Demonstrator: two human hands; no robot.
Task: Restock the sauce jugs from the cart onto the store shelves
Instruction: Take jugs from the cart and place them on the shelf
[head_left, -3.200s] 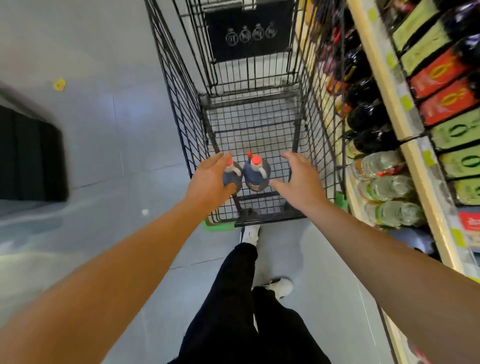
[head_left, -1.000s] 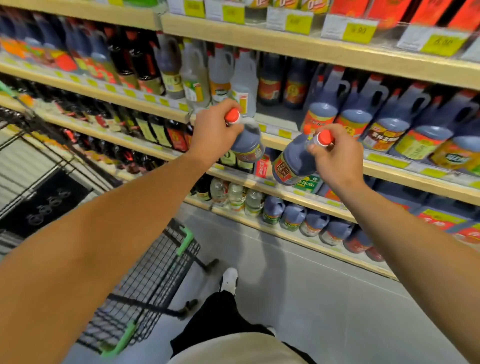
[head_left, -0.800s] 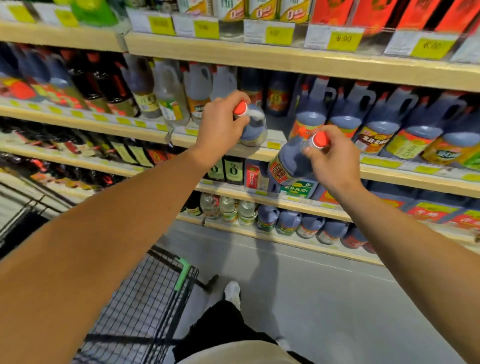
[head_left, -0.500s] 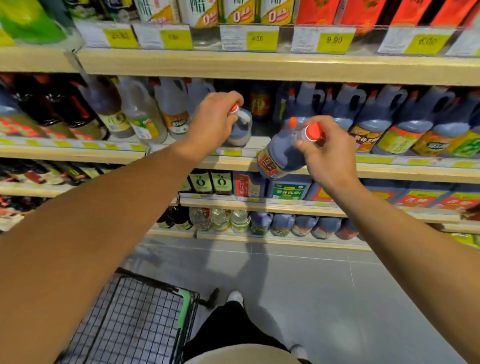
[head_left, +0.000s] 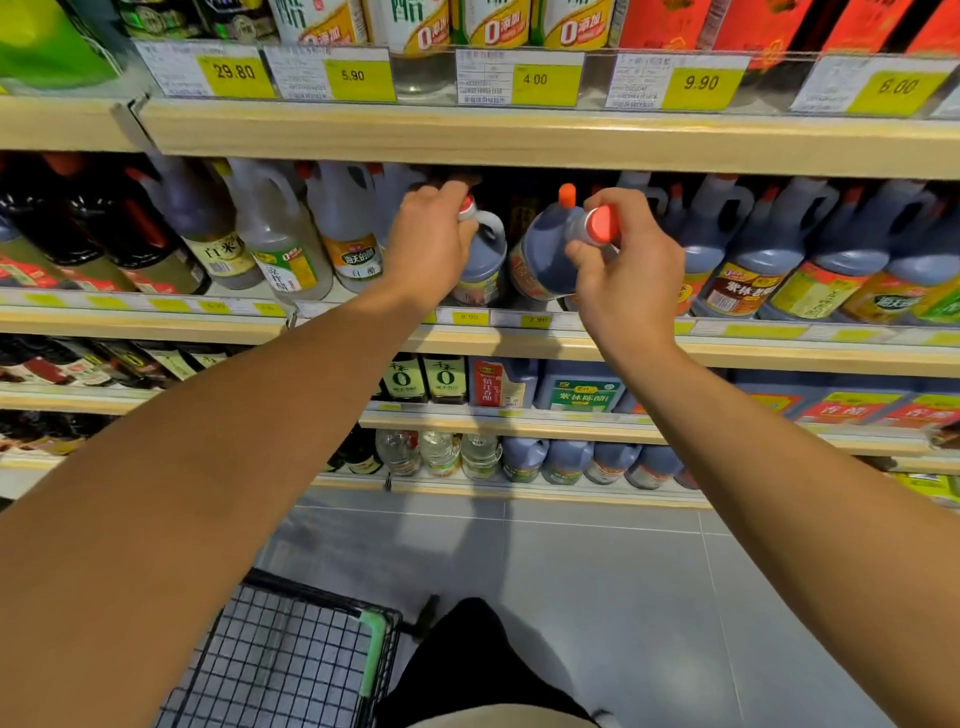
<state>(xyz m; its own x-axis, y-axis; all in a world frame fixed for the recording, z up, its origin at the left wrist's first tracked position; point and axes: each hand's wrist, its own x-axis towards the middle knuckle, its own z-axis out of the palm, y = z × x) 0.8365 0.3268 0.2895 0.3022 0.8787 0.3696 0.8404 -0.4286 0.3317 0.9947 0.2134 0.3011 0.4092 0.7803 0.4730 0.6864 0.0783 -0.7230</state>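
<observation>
1. Standing at the far left of the middle shelf (head_left: 156, 325), dark bottles and pale vinegar jugs (head_left: 280, 244) fill their facings, so the gap for new stock lies further right, near the centre.
2. Curled round the neck and cap of one sauce jug (head_left: 485, 265), the left hand (head_left: 428, 244) holds it upright at the shelf front, apparently to seat it in that gap; whether its base already rests on the shelf is hidden by the wrist.
3. Beside it, the right hand (head_left: 631, 270) pinches the red cap of a second jug (head_left: 545, 260), tilted with its base leading inward, likely to clear the shelf above.
4. Rightward, matching dark jugs (head_left: 743, 270) show where these belong.
5. Below, the cart (head_left: 291, 670) is cut off by the frame edge, so remaining stock cannot be judged.
</observation>
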